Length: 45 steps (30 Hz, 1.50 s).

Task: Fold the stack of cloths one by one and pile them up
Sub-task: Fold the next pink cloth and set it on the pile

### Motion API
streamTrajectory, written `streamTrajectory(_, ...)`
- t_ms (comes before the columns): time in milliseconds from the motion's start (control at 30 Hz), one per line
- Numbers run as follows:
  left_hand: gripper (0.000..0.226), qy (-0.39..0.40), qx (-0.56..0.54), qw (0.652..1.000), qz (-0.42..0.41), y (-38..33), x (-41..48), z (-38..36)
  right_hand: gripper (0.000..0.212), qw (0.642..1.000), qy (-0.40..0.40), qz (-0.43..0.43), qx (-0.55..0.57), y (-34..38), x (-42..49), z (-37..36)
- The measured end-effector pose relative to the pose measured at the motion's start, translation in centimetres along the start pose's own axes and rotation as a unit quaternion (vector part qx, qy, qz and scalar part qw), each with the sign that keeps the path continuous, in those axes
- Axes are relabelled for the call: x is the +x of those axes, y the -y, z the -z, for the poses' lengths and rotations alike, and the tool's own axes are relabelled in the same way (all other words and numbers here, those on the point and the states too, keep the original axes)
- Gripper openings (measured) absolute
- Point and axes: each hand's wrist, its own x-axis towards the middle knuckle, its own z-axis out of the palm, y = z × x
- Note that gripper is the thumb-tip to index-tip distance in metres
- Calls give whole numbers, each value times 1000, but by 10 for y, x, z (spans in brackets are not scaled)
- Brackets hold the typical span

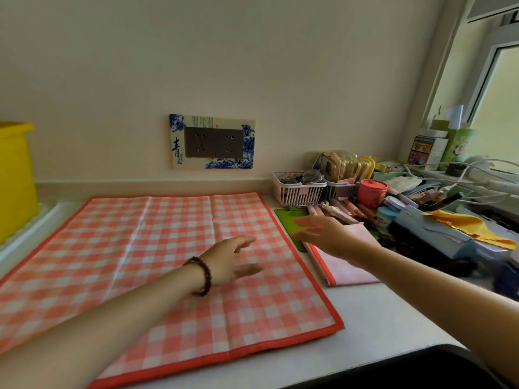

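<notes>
Counter (365,318) under a cream wall (252,51) bears a spread checked cloth (140,248).

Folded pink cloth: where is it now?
Head view, right of centre: the folded cloth lies on the counter beside the checked cloth, partly behind the right hand.

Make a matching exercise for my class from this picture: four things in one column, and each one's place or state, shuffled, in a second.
Things
1. checked cloth
2. pink cloth
3. yellow bin
4. pink basket

Places or states
A. at the far left edge of the view
B. spread flat on the counter
C. at the back, right of the wall socket
D. folded, lying right of the spread one

Pairs: 1-B, 2-D, 3-A, 4-C
</notes>
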Motion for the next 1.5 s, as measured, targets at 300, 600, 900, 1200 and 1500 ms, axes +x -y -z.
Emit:
streamTrajectory(300,110,36,218,974,47,84,-107,46,62,987,125,98,-35,53,-34,-104)
streamTrajectory(600,107,47,210,977,-10,120,-173,60,66,954,200,200,-97,78,-78,-141)
streamTrajectory(900,89,65,196,978,-15,122,-183,58,57,949,228,197,-90,80,-88,-140)
streamTrajectory(1200,41,67,25,997,20,110,-179,79,34,949,274,152,-45,89,-75,-123)
streamTrajectory(1500,58,69,51,996,38,91,-149,130,12,960,222,163,-50,106,-33,-84)
